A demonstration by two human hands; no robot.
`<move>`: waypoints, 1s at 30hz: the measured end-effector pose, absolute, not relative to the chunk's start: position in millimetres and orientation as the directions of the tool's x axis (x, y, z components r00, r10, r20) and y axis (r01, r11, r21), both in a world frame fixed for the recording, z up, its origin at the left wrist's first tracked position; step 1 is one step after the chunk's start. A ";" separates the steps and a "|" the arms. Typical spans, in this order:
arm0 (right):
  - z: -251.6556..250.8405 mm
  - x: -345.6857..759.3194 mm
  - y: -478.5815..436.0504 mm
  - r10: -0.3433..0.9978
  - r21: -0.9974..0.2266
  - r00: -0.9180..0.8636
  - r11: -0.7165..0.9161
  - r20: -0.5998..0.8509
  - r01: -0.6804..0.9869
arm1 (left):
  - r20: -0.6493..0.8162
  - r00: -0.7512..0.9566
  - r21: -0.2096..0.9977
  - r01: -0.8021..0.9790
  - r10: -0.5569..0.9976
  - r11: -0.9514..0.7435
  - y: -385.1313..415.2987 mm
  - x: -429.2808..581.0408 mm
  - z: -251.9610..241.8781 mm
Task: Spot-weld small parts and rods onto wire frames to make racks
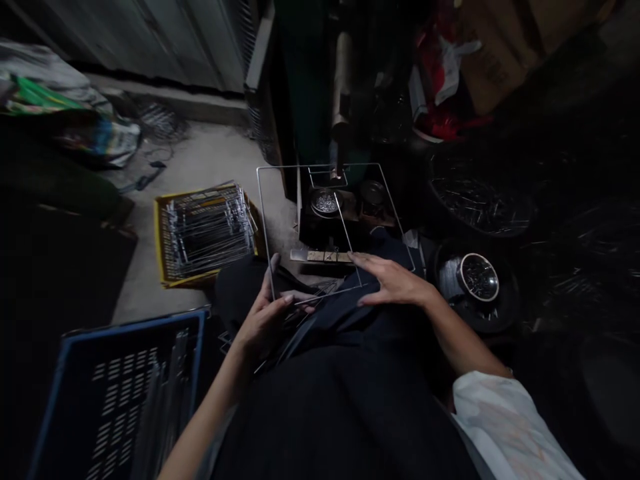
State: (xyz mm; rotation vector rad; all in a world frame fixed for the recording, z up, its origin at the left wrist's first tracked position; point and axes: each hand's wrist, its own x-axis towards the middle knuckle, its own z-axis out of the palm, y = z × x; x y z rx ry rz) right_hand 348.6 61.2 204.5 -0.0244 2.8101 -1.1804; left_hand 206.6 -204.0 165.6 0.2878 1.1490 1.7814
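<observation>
A thin square wire frame (pixel 265 220) with a middle wire rests over my lap, its far end reaching a dark machine (pixel 330 220). My left hand (pixel 267 310) is closed on the frame's near left corner, thumb up along the side wire. My right hand (pixel 393 280) lies on the frame's near right part, fingers stretched out and pointing left. A round metal part (pixel 325 201) on the machine sits under the frame. A vertical rod (pixel 341 100) stands above it.
A yellow crate (pixel 161 227) stacked with wire frames sits on the floor at left. A blue perforated crate (pixel 115 393) is at the lower left. A metal bowl of small parts (pixel 479 277) sits at right. Cardboard and red bags lie at the back.
</observation>
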 end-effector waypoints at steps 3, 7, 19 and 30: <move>191.8 335.5 60.2 -0.074 -0.663 -0.994 0.749 -0.074 -0.006 | -0.284 -0.505 0.796 -0.598 0.815 -0.093 -204.1 204.9 166.0; 186.5 336.2 57.1 -0.068 -0.652 -0.995 0.758 -0.067 -0.008 | -0.298 -0.500 0.778 -0.621 0.813 -0.097 -201.4 202.4 163.9; 167.6 338.7 62.5 0.007 -0.712 -0.999 0.701 -0.050 0.041 | -0.276 -0.434 0.756 -0.649 0.858 -0.084 -192.8 190.5 140.4; 178.5 340.6 60.6 0.020 -0.740 -0.996 0.668 -0.084 0.076 | -0.287 -0.423 0.738 -0.670 0.859 -0.084 -193.2 187.7 146.1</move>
